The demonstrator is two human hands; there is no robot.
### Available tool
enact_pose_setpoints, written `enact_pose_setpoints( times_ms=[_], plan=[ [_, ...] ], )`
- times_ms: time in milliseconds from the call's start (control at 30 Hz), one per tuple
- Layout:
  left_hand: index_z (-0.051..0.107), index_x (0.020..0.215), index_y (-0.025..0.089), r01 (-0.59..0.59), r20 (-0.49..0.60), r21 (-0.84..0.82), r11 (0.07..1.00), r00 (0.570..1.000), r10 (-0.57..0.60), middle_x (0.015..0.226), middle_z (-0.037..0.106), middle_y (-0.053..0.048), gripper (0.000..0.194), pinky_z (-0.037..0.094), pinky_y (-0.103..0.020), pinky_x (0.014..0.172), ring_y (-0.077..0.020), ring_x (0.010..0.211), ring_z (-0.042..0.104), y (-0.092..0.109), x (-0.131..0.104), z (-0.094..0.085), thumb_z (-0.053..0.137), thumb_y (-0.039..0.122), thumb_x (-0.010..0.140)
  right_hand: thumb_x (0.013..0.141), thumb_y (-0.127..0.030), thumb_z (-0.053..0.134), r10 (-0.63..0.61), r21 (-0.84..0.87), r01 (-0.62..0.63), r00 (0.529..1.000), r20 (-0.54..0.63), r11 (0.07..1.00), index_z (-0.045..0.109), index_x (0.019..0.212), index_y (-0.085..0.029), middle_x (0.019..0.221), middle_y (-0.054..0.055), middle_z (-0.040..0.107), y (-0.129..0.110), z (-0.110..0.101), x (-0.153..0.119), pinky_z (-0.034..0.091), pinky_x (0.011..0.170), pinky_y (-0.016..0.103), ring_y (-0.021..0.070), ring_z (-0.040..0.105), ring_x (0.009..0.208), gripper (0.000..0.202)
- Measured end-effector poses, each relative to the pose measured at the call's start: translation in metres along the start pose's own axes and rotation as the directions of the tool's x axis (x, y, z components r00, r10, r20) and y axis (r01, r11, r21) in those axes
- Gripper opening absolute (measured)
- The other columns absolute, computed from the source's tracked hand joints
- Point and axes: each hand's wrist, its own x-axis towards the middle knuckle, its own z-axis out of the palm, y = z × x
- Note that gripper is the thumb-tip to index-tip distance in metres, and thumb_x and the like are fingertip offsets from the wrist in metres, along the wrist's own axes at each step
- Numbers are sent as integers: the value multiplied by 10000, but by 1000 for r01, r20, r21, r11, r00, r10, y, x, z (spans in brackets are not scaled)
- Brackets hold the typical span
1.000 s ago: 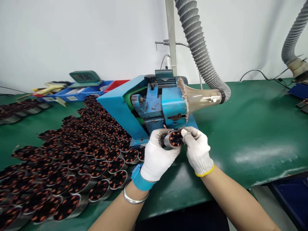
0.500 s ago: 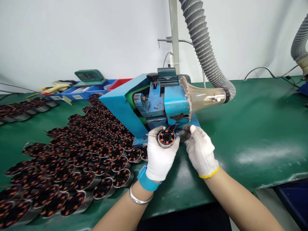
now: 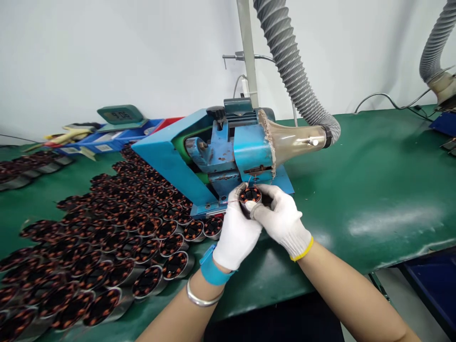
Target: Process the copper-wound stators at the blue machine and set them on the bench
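A round motor stator (image 3: 250, 194) with copper windings and a metal rim is held between my two gloved hands. My left hand (image 3: 238, 228) is closed around its left side and underside. My right hand (image 3: 280, 213) grips the right side, the thumb lying over the near rim. Thin wire ends rise from the stator toward the slot on the front of a blue wire-stripping machine (image 3: 224, 156), just behind it. Whether the wires enter the slot cannot be made out. Both gloves are white, with darkened fingertips.
Many similar stators (image 3: 107, 251) cover the bench (image 3: 363, 190) on the left. A grey corrugated hose (image 3: 288, 57) joins the machine's translucent funnel (image 3: 299, 140). Blue bins (image 3: 103, 140) and a small digital clock (image 3: 120, 114) stand at the back left.
My right hand has moved left and taken hold of the stator, which was in my left hand alone. The stator has risen slightly toward the machine's slot. The view has shifted a little.
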Motion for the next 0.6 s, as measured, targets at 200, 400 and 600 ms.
enact_pose_setpoints(
  times_ms=[200, 400, 600],
  plan=[
    [544, 1102, 163, -11, 23, 3, 1000, 1000, 11, 1027, 691, -85, 449, 520, -383, 926, -222, 992, 661, 12, 14, 5, 682, 249, 684, 760, -310, 692, -50, 234, 41, 998, 30, 971, 668, 1035, -183, 1002, 57, 717, 2, -6, 19, 545, 888, 376, 224, 674, 940, 303],
    [578, 987, 167, -30, 11, 114, 993, 1000, 29, 884, 691, -57, 356, 538, -360, 836, -210, 861, 666, 22, 21, 6, 685, 258, 660, 805, -305, 650, -55, 308, 40, 998, 41, 950, 668, 1009, -185, 970, 38, 728, -4, -6, 22, 557, 859, 343, 210, 684, 931, 238],
    [582, 974, 178, -48, 40, 178, 983, 998, 41, 859, 688, -51, 327, 533, -345, 795, -192, 789, 657, 26, 24, 4, 682, 262, 674, 810, -317, 649, -57, 335, 42, 998, 37, 941, 660, 1024, -178, 993, 49, 721, -3, -8, 22, 546, 876, 343, 214, 675, 957, 256]
  ],
)
